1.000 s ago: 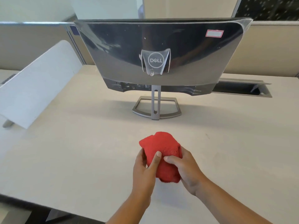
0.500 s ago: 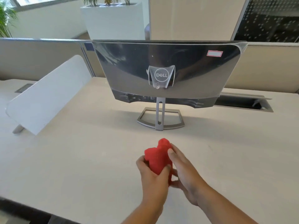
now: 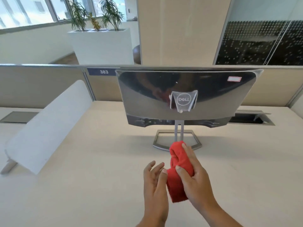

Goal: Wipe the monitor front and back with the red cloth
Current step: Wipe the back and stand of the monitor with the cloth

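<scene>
The monitor [image 3: 185, 89] stands on its metal stand [image 3: 177, 136] at the back of the desk, its glossy dark rear side with the logo facing me. A bunched red cloth [image 3: 178, 169] is gripped in my right hand [image 3: 195, 182] in front of the stand base, above the desk. My left hand [image 3: 155, 182] is beside the cloth on its left, fingers spread, its fingertips just touching the cloth's edge. The screen side is hidden from me.
A white curved divider panel [image 3: 47, 126] leans across the desk [image 3: 98, 177] on the left. An open cable slot [image 3: 250, 119] lies at the back right, another hatch [image 3: 18, 117] at the far left. A partition wall [image 3: 41, 84] runs behind the desk.
My left hand has let go of the cloth and spread its fingers; my right hand keeps it and has moved forward towards the monitor stand. My view has tilted upward.
</scene>
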The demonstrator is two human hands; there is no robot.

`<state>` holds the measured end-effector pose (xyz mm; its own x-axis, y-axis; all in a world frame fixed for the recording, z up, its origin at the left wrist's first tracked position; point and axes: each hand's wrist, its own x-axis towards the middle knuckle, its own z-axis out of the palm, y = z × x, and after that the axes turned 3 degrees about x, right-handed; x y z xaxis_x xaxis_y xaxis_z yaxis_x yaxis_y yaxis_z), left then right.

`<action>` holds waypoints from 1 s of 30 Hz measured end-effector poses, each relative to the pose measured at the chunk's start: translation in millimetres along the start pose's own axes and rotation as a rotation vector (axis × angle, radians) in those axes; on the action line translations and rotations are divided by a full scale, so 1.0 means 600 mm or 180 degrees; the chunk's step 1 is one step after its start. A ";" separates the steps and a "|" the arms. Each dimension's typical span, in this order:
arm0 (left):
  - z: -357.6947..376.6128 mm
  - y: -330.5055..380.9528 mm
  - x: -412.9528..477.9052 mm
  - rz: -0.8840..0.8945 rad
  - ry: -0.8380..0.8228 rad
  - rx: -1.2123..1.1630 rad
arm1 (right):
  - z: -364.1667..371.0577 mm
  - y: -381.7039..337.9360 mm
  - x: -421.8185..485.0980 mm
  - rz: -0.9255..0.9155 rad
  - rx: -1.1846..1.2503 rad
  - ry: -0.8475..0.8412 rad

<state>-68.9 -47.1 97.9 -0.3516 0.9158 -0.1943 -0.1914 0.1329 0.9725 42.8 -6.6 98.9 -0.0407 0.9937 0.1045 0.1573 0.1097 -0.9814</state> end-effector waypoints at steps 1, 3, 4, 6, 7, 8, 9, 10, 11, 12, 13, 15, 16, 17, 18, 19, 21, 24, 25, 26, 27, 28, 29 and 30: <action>-0.018 0.017 0.013 -0.0016 -0.0104 -0.0020 | 0.020 -0.006 0.005 -0.0404 -0.0353 -0.0236; -0.054 0.062 0.040 -0.0117 -0.0734 -0.0209 | 0.063 -0.015 0.017 -0.1111 -0.1194 -0.0701; -0.069 0.080 0.055 -0.0219 -0.0981 -0.0359 | 0.082 -0.019 0.022 -0.1408 -0.1580 -0.0805; -0.094 0.108 0.080 -0.0459 -0.1072 -0.0620 | 0.112 -0.025 0.030 -0.1711 -0.2052 -0.0671; -0.104 0.118 0.087 -0.0599 -0.1025 -0.0778 | 0.125 -0.028 0.029 -0.1758 -0.2200 -0.0513; -0.113 0.123 0.095 -0.0739 -0.0937 -0.0908 | 0.136 -0.029 0.027 -0.1760 -0.2293 -0.0368; -0.120 0.128 0.101 -0.0879 -0.0883 -0.1063 | 0.147 -0.031 0.021 -0.1732 -0.2304 -0.0269; -0.127 0.131 0.109 -0.0991 -0.0875 -0.1148 | 0.159 -0.035 0.017 -0.1719 -0.2249 -0.0216; -0.141 0.134 0.123 -0.1070 -0.0887 -0.1245 | 0.179 -0.038 0.023 -0.1744 -0.2209 -0.0212; -0.149 0.135 0.136 -0.1074 -0.0892 -0.1259 | 0.192 -0.040 0.032 -0.1773 -0.2149 -0.0240; -0.149 0.140 0.143 -0.1047 -0.0873 -0.1209 | 0.194 -0.043 0.040 -0.1804 -0.2092 -0.0265; -0.147 0.142 0.153 -0.0945 -0.0916 -0.1048 | 0.191 -0.046 0.051 -0.1887 -0.2103 -0.0297; -0.148 0.140 0.156 -0.0851 -0.0930 -0.0860 | 0.186 -0.044 0.053 -0.1906 -0.2109 -0.0312; -0.151 0.138 0.161 -0.0731 -0.0918 -0.0602 | 0.182 -0.039 0.054 -0.1910 -0.2107 -0.0341; -0.155 0.136 0.169 -0.0543 -0.0917 -0.0271 | 0.177 -0.034 0.056 -0.1925 -0.2119 -0.0376; -0.159 0.140 0.178 -0.0311 -0.0969 0.0071 | 0.172 -0.032 0.060 -0.1963 -0.2175 -0.0395; -0.163 0.159 0.206 0.0206 -0.1171 0.0662 | 0.162 -0.038 0.086 -0.2123 -0.2291 -0.0404; -0.159 0.212 0.261 0.1281 -0.1064 0.1411 | 0.148 -0.067 0.139 -0.2460 -0.2629 -0.0306; -0.159 0.229 0.279 0.1676 -0.0852 0.1689 | 0.146 -0.074 0.155 -0.2572 -0.2793 -0.0237; -0.162 0.247 0.297 0.2089 -0.0568 0.1944 | 0.147 -0.079 0.169 -0.2663 -0.2920 -0.0172; -0.167 0.263 0.314 0.2470 -0.0272 0.2162 | 0.148 -0.081 0.181 -0.2744 -0.3020 -0.0119; -0.170 0.280 0.332 0.2789 -0.0019 0.2320 | 0.150 -0.080 0.194 -0.2827 -0.3126 -0.0062; -0.171 0.296 0.352 0.3034 0.0159 0.2434 | 0.150 -0.079 0.208 -0.2917 -0.3249 -0.0002; -0.169 0.311 0.372 0.3220 0.0278 0.2537 | 0.149 -0.080 0.222 -0.3034 -0.3383 0.0045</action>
<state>-276.2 143.6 222.9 -0.0828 0.7180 0.6911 0.7797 -0.3853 0.4936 -58.6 118.1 145.6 -0.5409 0.5308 0.6524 0.7284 0.6835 0.0479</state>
